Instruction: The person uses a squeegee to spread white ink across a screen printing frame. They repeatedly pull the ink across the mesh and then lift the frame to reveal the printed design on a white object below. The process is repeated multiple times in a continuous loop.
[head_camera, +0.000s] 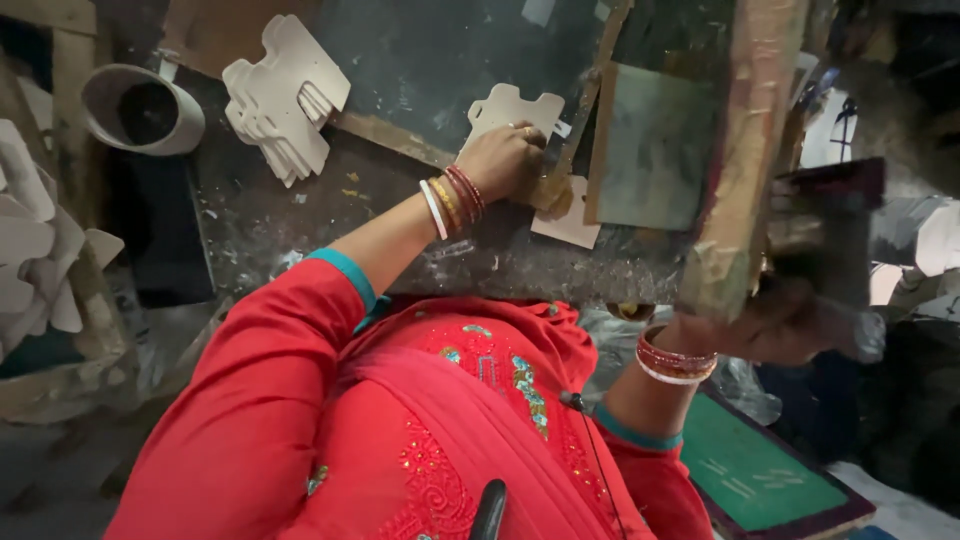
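The left hand (503, 158) is pressing down on a pale die-cut cardboard blank (512, 108) lying flat on the dark counter (290, 225); its grip is closed over the blank's lower edge, fingers curled, against a wooden frame (745, 150) that is standing tilted at the counter's right side. The right hand (775, 325) is holding the frame's lower end; that part is blurred, so I cannot tell whether its grip is fully closed around the wood or only bracing it.

Risks, as judged from this arrangement:
- The frame is leaning over the left hand's knuckles. If the right hand's hold is slipping, the frame is likely to drop onto the fingers or the blank.
- A second pale piece (570, 222) is lying just beside the left hand, partly under the frame's edge; it could be caught or creased there.
- The counter surface is looking smeared and wet-stained, so the blank may be sliding or picking up residue.

Surroundings and obstructions:
- A stack of blanks (285, 95) is sitting at the far left of the counter, well apart from the hand.
- A round grey pot (140, 110) is resting at the counter's left corner.
- More pale blanks (35, 235) are piled off the counter to the left.
- A green-faced board (760, 470) is lying low at the right, below the right hand, crowding that side.
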